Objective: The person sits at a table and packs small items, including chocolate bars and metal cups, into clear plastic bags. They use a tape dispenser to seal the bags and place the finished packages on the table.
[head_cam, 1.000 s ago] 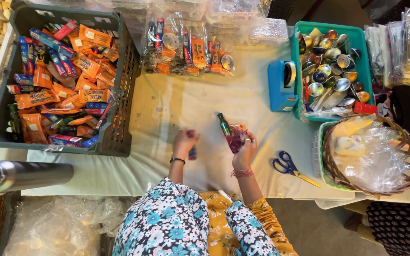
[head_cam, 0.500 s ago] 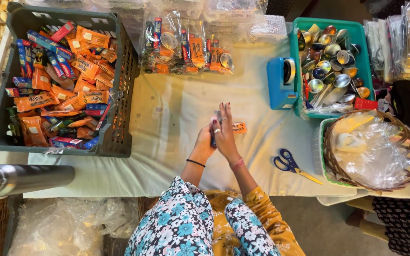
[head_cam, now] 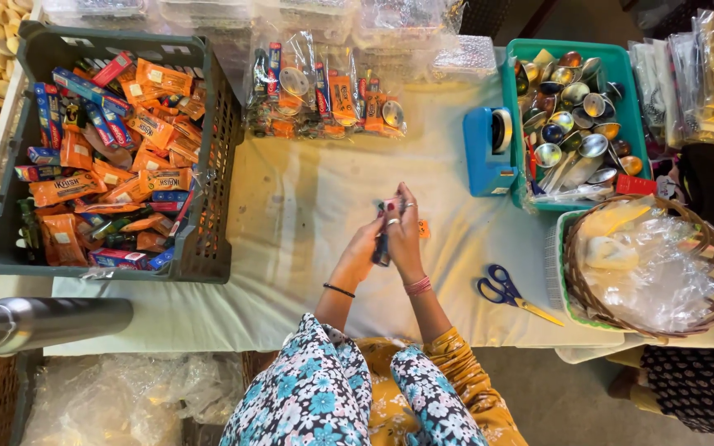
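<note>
Both hands meet over the cream tablecloth (head_cam: 307,206) at the middle of the table. My left hand (head_cam: 362,249), with a black bangle on its wrist, and my right hand (head_cam: 407,234), with rings and pink bangles, press palm to palm around a small clear packet (head_cam: 383,248). A dark stick shows low between the palms, a red bit pokes out by the fingertips, and an orange corner sticks out to the right. Most of the packet is hidden by the hands.
A dark crate (head_cam: 212,165) of orange and blue snack packets stands left. Filled clear packets (head_cam: 324,99) lie at the back. A blue tape dispenser (head_cam: 487,153), a green tray (head_cam: 512,107) of shiny bowls, a wicker basket (head_cam: 572,248) of plastic, and blue-handled scissors (head_cam: 502,289) lie right.
A second ago the hands were apart, the right one holding the packet. They have come together and closed around it, palms pressed, slightly farther up the table.
</note>
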